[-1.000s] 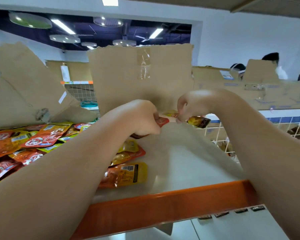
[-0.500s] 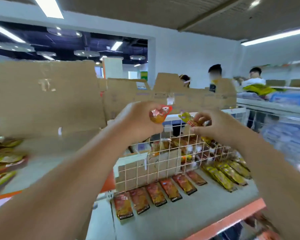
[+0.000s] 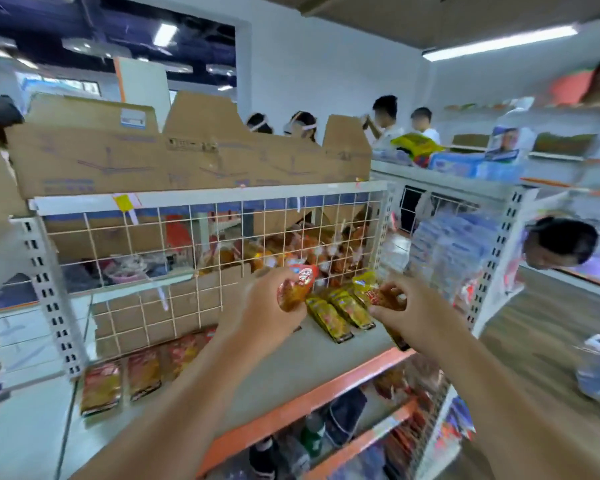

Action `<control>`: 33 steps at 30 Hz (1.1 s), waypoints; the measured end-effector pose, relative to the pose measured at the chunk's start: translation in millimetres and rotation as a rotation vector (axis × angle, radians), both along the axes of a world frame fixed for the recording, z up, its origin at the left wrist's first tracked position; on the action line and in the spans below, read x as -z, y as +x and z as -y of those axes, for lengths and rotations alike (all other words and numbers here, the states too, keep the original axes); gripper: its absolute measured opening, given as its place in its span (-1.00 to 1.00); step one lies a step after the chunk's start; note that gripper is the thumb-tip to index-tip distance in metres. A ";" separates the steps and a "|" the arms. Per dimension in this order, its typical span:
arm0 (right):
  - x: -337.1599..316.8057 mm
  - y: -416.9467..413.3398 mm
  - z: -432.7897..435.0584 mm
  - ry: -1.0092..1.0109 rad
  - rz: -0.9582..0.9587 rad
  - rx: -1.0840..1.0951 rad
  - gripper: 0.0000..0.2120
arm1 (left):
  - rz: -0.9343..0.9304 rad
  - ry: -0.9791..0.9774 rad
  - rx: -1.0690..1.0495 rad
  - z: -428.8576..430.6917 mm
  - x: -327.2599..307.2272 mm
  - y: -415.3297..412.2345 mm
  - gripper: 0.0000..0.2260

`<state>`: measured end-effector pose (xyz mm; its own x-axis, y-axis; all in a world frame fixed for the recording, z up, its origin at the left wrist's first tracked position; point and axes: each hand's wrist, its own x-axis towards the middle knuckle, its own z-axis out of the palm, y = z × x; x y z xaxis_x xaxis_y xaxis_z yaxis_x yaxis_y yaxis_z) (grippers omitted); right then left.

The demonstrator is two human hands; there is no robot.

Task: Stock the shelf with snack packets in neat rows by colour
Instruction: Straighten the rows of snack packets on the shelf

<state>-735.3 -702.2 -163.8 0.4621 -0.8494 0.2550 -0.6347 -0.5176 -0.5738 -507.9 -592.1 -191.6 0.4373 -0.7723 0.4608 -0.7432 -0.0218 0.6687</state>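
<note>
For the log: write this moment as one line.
left hand grips red foil snack packet | right hand pinches yellow foil snack packet

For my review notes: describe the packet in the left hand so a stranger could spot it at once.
Find the shelf with the orange front edge and wire grid. Above its middle, the left hand grips a red packet; the yellow packets beside it lie flat.

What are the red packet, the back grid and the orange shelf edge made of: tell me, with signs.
The red packet: glossy plastic or foil film, likely; it glints and crumples. The back grid: thin white-coated metal wire, by its look. The orange shelf edge: probably painted metal; smooth, straight strip.
</note>
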 end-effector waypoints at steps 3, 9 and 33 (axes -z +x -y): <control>20.9 -3.3 18.1 0.020 -0.028 0.016 -0.64 | 0.105 0.031 -0.051 17.9 26.1 -3.6 -0.81; 57.2 10.7 60.1 0.077 -0.071 -0.004 -0.67 | 0.192 0.060 -0.102 63.5 70.2 8.2 -0.82; 153.3 130.9 294.1 0.140 -0.167 -0.209 -0.61 | 0.304 0.453 -0.474 223.8 201.2 70.1 -0.71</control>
<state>-604.4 -996.3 -317.0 0.6560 -0.7532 0.0479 -0.6147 -0.5701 -0.5451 -437.8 -815.9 -392.8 0.6761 -0.6752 0.2950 -0.7368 -0.6139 0.2833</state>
